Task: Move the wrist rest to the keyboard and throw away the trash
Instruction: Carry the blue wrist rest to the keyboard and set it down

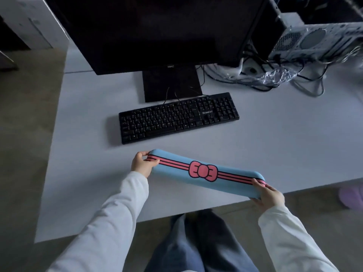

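Note:
A long blue wrist rest (pixel 231 180) with a pink stripe and pink bow is held just above the front part of the white desk (pixel 284 146). My left hand (pixel 142 163) grips its left end and my right hand (pixel 270 196) grips its right end, near the desk's front edge. The black keyboard (pixel 177 117) lies a short way beyond it, slightly angled, in front of the monitor stand. Crumpled clear plastic wrap (pixel 275 76) lies among cables at the back right of the desk.
A dark monitor (pixel 153 32) stands behind the keyboard. A computer case (pixel 318 38) with tangled cables (pixel 306 83) occupies the back right corner. A white cabinet (pixel 33 22) stands at the far left on the floor. A purple object (pixel 351 195) lies on the floor at right.

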